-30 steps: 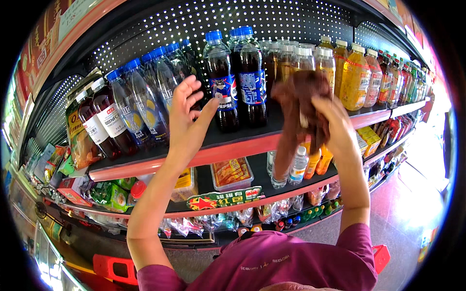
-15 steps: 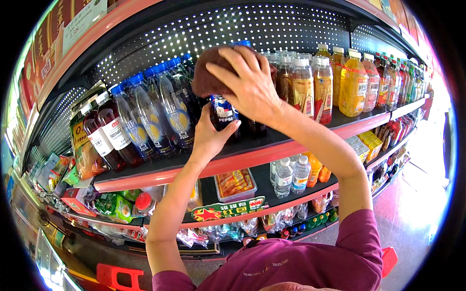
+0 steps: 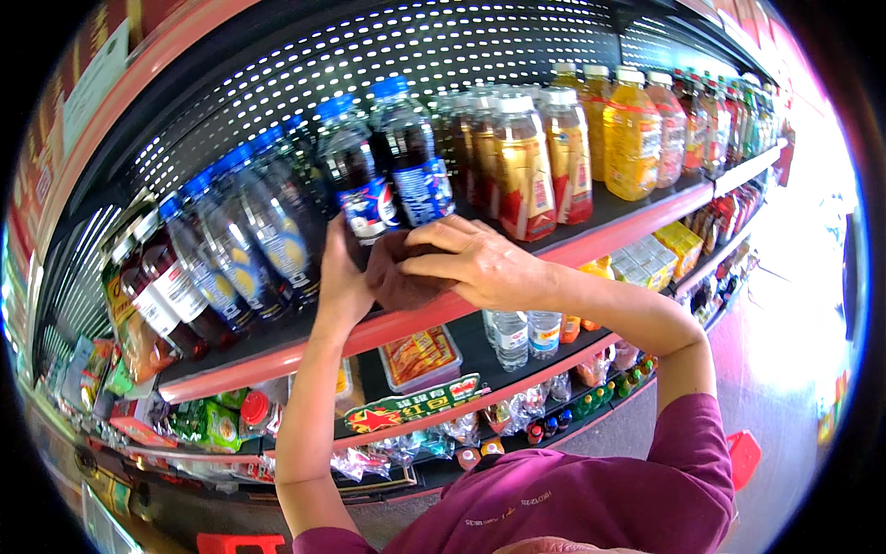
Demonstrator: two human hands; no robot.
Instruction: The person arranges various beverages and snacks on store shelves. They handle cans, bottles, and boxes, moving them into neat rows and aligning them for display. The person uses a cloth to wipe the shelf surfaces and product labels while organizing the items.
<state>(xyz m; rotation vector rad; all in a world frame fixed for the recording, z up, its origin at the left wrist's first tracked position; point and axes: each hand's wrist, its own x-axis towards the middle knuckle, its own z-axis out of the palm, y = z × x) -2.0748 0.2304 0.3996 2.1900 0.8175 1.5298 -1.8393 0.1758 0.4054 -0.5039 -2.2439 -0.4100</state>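
Dark cola with a blue cap and blue label fills the bottle [image 3: 367,208] that my left hand [image 3: 341,286] grips low on its left side. My fingers there are partly hidden behind the bottle and a cloth. Bunched in my right hand [image 3: 484,263] is that brown cloth [image 3: 406,268], pressed against the bottle's lower part above the shelf's front edge. A second cola bottle [image 3: 415,171] stands close on the right, behind my right fingers. To the left lean clear bottles with blue caps [image 3: 281,249].
Gold-and-red drink bottles [image 3: 526,175] and yellow juice bottles [image 3: 629,138] line the shelf's right part. Dark red juice bottles [image 3: 175,286] stand at the left. A pink-red shelf edge [image 3: 388,331] runs below my hands, over a lower shelf with a plastic tub [image 3: 420,358] and water bottles [image 3: 509,337].
My right hand and the cloth have come down from the bottle tops to the cola bottle's lower part. My left hand has shifted slightly left and down. The cola bottles' caps now show.
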